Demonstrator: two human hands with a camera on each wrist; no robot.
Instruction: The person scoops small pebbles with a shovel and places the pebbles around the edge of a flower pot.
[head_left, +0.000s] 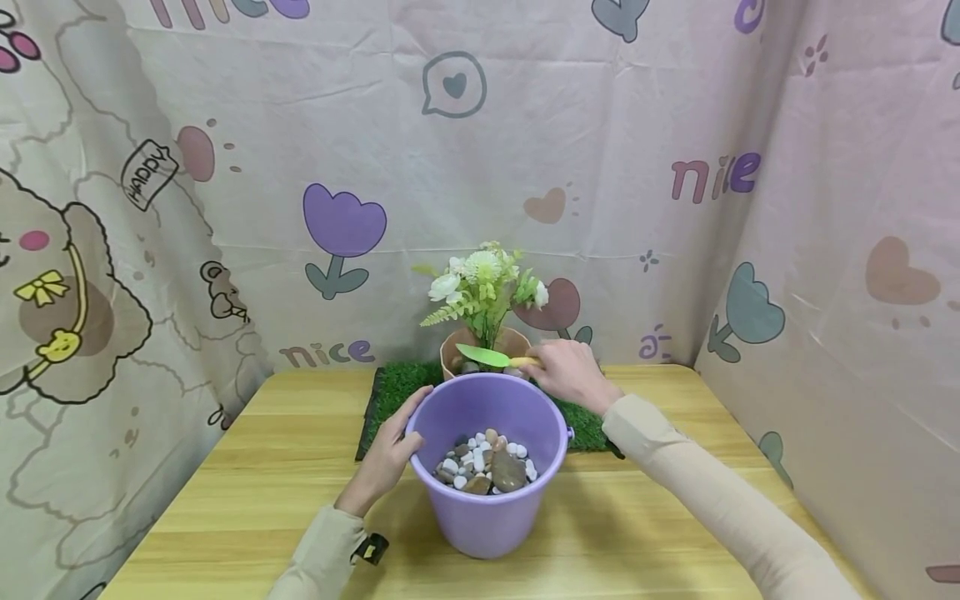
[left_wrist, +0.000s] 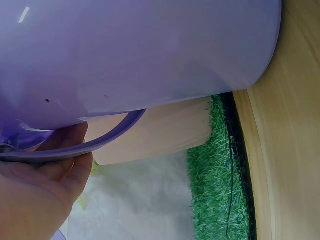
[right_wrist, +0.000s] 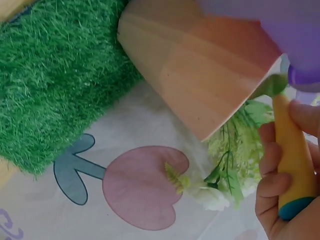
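A purple bucket [head_left: 487,525] stands on the table with white, grey and brown stones [head_left: 480,461] inside. At its left rim, my left hand [head_left: 386,454] grips it; the left wrist view has the fingers tucked between the bucket wall and its handle [left_wrist: 112,135]. My right hand [head_left: 568,371] holds a small trowel [head_left: 483,357] by its yellow grip, the green blade pointing left over a peach flower pot [right_wrist: 195,75]. White flowers with green leaves [head_left: 483,287] stand in that pot, and a few stones show near the blade. The bucket hides the pot's lower part in the head view.
Under the pot lies a green artificial grass mat [head_left: 405,387] with a dark edge. The wooden table [head_left: 247,492] extends around the bucket, and a printed curtain [head_left: 480,175] hangs behind and on both sides.
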